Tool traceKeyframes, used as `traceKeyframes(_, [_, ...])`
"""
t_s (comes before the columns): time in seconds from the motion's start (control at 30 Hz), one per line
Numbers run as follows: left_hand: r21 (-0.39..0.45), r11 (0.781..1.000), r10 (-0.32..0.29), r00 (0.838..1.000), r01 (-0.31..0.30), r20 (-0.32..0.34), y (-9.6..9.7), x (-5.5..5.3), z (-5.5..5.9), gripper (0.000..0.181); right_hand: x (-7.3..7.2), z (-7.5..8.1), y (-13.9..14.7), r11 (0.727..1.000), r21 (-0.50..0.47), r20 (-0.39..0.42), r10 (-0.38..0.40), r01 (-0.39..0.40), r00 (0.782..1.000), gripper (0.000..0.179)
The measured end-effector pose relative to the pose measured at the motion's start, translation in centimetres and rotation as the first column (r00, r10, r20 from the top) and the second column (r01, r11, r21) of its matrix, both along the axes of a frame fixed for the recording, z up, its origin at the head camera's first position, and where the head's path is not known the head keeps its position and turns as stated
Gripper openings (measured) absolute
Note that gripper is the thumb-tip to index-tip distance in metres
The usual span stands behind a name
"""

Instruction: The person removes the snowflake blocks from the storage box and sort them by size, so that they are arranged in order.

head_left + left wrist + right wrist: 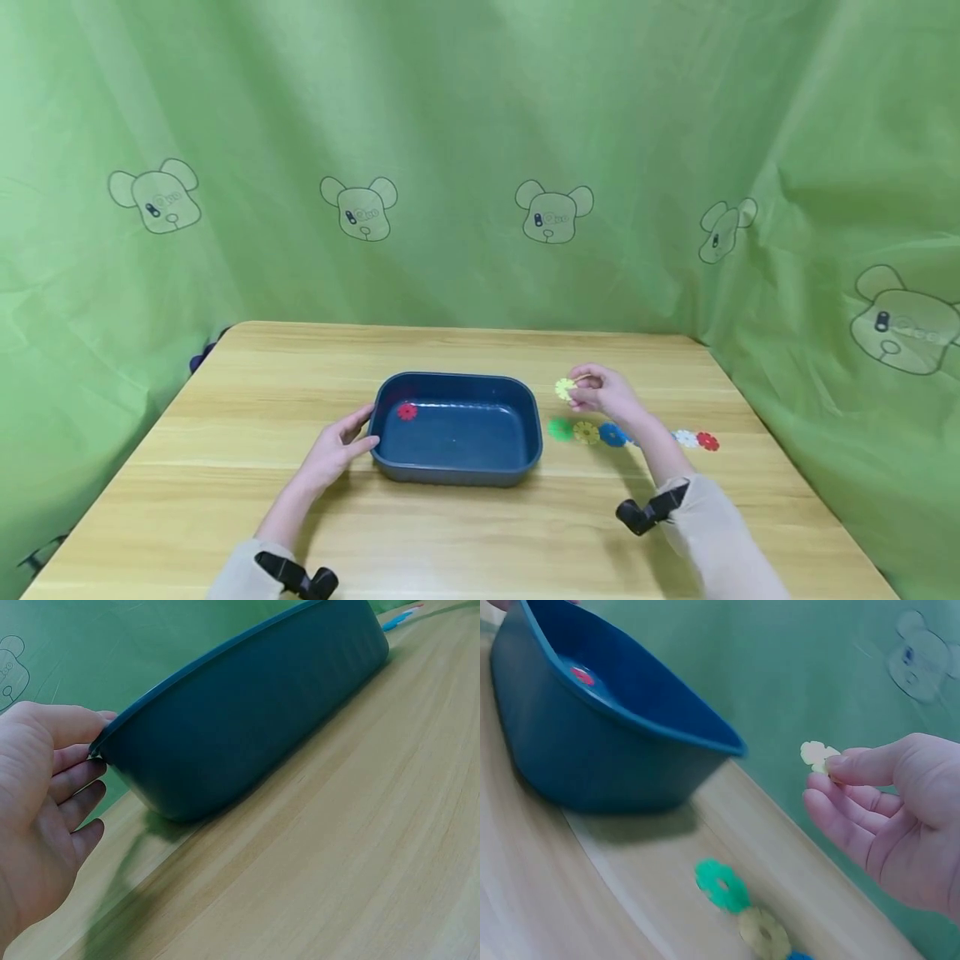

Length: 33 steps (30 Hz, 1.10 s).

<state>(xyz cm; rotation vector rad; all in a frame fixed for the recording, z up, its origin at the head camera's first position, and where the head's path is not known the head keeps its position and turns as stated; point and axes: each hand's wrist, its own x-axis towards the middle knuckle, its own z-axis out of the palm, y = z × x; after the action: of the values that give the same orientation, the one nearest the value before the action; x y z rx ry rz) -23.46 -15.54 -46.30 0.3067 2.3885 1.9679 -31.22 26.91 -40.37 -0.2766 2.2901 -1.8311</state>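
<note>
A dark blue plastic basin (453, 477) stands on the table with a red flower-shaped disc (407, 412) lying inside. My left hand (333, 450) holds the basin's left end, the thumb at its rim and the other fingers against the outside in the left wrist view. Right of the basin and above the table, my right hand (606, 393) pinches a pale yellow flower-shaped disc (817, 754) between thumb and fingertips. Under that arm lies a row of similar discs: green (560, 429), darker yellow (587, 432), blue (612, 434), white (686, 438) and red (707, 441). The forearm hides part of the row.
The wooden table (465, 533) has its far edge against a green curtain (450, 283) printed with bear heads. More curtain hangs at both sides. A black strapped device (652, 508) sits on the right wrist, another (296, 575) on the left.
</note>
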Motion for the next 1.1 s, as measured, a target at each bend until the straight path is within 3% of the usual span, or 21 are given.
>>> traceKeyframes(0.2, [0.009, 1.000, 0.005, 1.000, -0.005, 0.008, 0.1, 0.1, 0.1, 0.055, 1.0, -0.4, 3.9, 0.991, -0.118, 0.007, -0.066, 0.067, 0.998, 0.032])
traceKeyframes(0.4, [0.008, 1.000, 0.012, 1.000, -0.012, 0.006, 0.0, 0.0, -0.3, 0.055, 1.9, -1.0, 8.3, 0.960, -0.225, 0.052, -0.161, 0.168, 0.986, 0.023])
traceKeyframes(0.47, [0.007, 1.000, 0.012, 1.000, -0.012, 0.004, 0.0, 0.0, -0.3, 0.055, 1.6, -2.0, 10.3, 0.951, -0.241, 0.054, -0.186, 0.194, 0.981, 0.023])
traceKeyframes(0.6, [0.011, 1.000, 0.009, 1.000, -0.009, 0.001, 0.0, 0.1, -0.2, 0.054, -0.4, -5.6, 15.7, 0.922, -0.250, 0.101, -0.280, 0.296, 0.955, 0.023])
traceKeyframes(0.7, [0.010, 1.000, 0.008, 1.000, -0.008, 0.000, 0.0, 0.1, -0.1, 0.055, -1.4, -7.9, 19.1, 0.872, -0.280, 0.158, -0.370, 0.401, 0.916, 0.023])
traceKeyframes(0.77, [0.008, 1.000, 0.005, 1.000, -0.005, -0.003, 0.0, 0.1, -0.1, 0.055, -1.2, -8.3, 20.2, 0.841, -0.293, 0.189, -0.417, 0.456, 0.889, 0.021])
traceKeyframes(0.83, [0.011, 1.000, 0.004, 1.000, -0.004, -0.002, 0.0, 0.1, 0.0, 0.055, -0.6, -8.0, 20.5, 0.800, -0.300, 0.211, -0.476, 0.520, 0.854, 0.019])
traceKeyframes(0.97, [0.018, 1.000, 0.003, 1.000, -0.003, 0.001, 0.0, 0.1, -0.1, 0.055, 1.7, -5.8, 19.7, 0.747, -0.245, 0.241, -0.570, 0.618, 0.785, 0.016])
traceKeyframes(1.1, [0.019, 1.000, 0.005, 1.000, -0.005, 0.004, 0.0, 0.1, -0.1, 0.055, 3.5, -4.6, 19.2, 0.672, -0.200, 0.313, -0.645, 0.713, 0.697, 0.015])
